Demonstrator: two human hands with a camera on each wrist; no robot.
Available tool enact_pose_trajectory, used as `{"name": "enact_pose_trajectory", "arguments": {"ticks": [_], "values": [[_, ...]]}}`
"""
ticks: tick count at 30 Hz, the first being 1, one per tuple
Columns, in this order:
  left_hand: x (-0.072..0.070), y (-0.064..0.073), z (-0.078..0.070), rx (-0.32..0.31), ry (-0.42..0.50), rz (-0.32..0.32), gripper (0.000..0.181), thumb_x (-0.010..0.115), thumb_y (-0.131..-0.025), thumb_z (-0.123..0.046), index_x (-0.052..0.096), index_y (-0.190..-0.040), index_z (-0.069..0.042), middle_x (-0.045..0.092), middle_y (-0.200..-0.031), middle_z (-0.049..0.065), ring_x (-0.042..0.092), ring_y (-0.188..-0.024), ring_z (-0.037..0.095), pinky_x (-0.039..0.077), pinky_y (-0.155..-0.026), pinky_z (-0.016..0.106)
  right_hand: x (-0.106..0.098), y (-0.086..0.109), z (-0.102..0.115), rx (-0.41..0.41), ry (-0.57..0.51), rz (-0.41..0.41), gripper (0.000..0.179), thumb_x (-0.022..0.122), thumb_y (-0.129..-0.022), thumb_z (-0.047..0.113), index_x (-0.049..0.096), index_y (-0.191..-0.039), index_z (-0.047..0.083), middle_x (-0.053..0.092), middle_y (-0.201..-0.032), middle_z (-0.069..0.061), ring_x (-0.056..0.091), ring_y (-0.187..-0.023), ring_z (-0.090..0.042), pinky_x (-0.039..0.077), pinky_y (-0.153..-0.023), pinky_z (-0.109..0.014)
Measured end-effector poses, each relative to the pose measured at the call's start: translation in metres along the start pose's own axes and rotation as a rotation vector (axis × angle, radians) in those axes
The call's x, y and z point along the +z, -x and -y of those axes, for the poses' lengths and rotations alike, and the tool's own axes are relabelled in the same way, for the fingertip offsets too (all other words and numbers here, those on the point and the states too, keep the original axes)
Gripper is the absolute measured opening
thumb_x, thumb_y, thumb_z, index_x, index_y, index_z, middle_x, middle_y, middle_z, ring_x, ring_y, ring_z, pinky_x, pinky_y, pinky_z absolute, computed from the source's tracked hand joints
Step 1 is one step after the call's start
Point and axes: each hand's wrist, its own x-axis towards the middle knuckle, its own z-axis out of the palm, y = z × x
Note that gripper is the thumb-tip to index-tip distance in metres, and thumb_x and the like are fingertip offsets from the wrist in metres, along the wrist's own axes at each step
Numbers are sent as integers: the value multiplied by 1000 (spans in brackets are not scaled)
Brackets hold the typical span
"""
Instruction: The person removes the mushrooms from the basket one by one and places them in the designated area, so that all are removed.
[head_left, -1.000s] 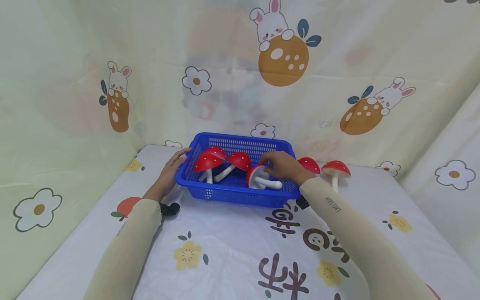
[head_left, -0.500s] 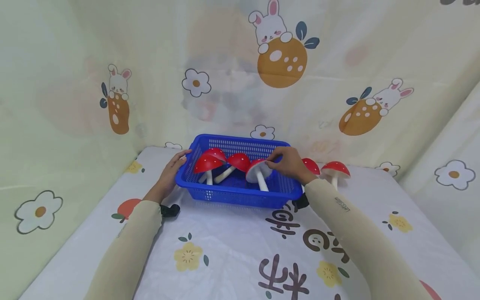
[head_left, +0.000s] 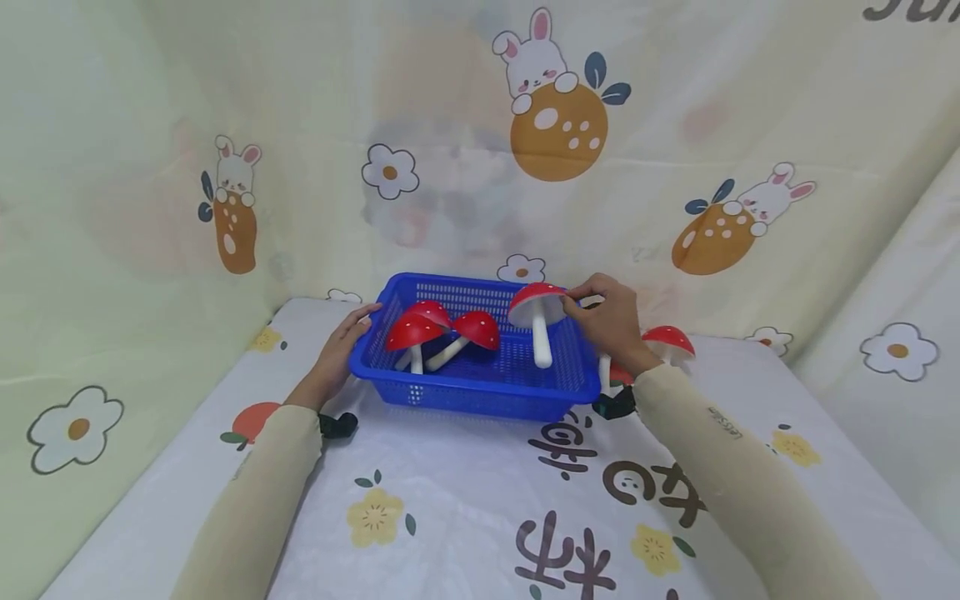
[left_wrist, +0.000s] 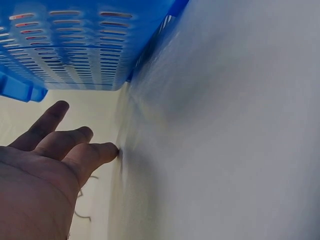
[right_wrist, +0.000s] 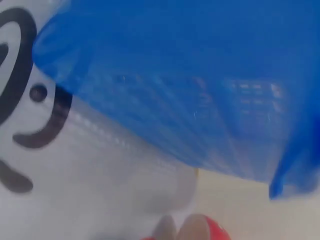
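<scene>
My right hand (head_left: pixel 611 321) pinches the cap edge of a red toy mushroom (head_left: pixel 540 321) with white dots and a white stem. It hangs cap up over the right part of the blue basket (head_left: pixel 480 403), stem pointing down. Inside, at the left, lie a front mushroom (head_left: pixel 411 332), one behind it (head_left: pixel 431 310) and a tilted one (head_left: pixel 477 327). My left hand (head_left: pixel 336 354) is at the basket's left rim, fingers extended. The left wrist view shows these fingers (left_wrist: pixel 57 140) straight beside the slotted basket wall (left_wrist: pixel 70 55). The right wrist view is blurred, mostly basket side (right_wrist: pixel 175 105).
Right of the basket, a mushroom (head_left: pixel 667 340) stands on the patterned tablecloth (head_left: pixel 450 483). Another mushroom (head_left: pixel 620 375) is partly hidden behind my right hand. A printed curtain (head_left: pixel 450 217) hangs close behind the basket. Dark wrist straps (head_left: pixel 339 425) show under both sleeves.
My right hand has raised the mushroom from the basket floor, turned it cap up and moved it rightward toward the back. My left hand has stayed at the rim.
</scene>
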Motion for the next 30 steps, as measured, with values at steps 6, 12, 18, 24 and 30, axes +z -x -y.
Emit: {"name": "enact_pose_trajectory", "arguments": {"ticks": [6,12,18,24,30], "values": [[1,12,-14,-16,1,23,49,34,-106,-40,31,-154,-30,16,-166,7,26,-149,38,36,-113,56,-18,4,-10,4,30,-119,13,71,-88,13,74,-94,2,71,-94,-9,68,-87,-22,61,-79,-34],[2,17,-17,-18,-13,23,50,34,-106,-43,30,-154,-31,16,-166,6,25,-149,38,37,-112,55,-43,8,-22,42,76,-205,14,70,-87,12,70,-94,-1,68,-96,-12,68,-93,-25,49,-73,-7],[-1,4,1,-2,-23,4,50,34,-104,-49,31,-153,-37,18,-166,3,27,-149,36,37,-112,55,-72,15,-42,103,157,-281,22,69,-89,17,67,-96,-4,68,-102,-14,63,-93,-21,42,-75,-4],[-1,2,4,11,-18,-2,50,33,-104,-50,30,-153,-38,18,-166,0,27,-149,35,36,-114,55,-106,23,-71,228,295,-318,29,67,-91,27,69,-99,-1,67,-105,-12,56,-91,-18,47,-79,-19],[0,1,3,15,-14,0,51,34,-103,-52,31,-152,-38,18,-166,0,27,-149,34,36,-114,55,-143,39,-106,396,414,-318,34,62,-92,28,68,-105,-3,63,-108,-17,52,-94,-25,50,-79,-35]]}}
